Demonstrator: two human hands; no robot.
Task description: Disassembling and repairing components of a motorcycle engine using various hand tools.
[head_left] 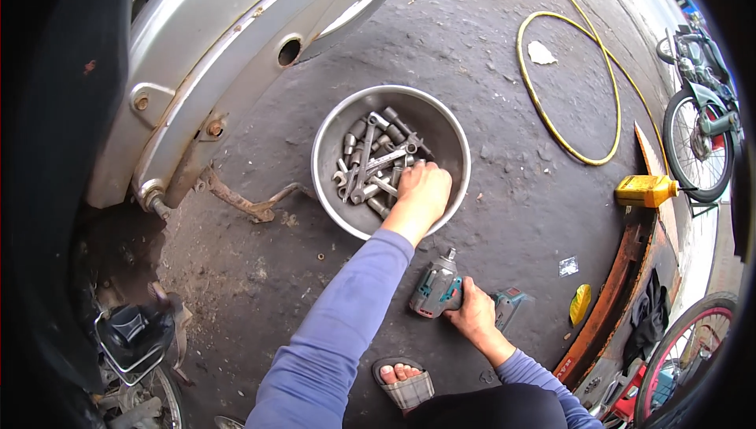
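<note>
A round steel bowl (329, 126) stands on the dark ground in front of me, holding several sockets (350, 144) and wrenches (366, 152). My left hand (424, 194) reaches over its near right side with curled fingers down at the tools; the fingertips and whatever they pinch are hidden. Below the bowl, my right hand (476, 312) wraps round the grip of a teal and dark grey cordless impact wrench (435, 287). The wrench's square drive points up toward the bowl, and its battery end (510, 303) shows right of the hand.
A silver vehicle body panel (197, 59) rises at the left, with a rusty bent lever (256, 207) below it. A yellow hose (524, 59) loops at the upper right. On the right are a yellow bottle (646, 191), a curved rusty orange beam (610, 295) and a parked motorbike (701, 118).
</note>
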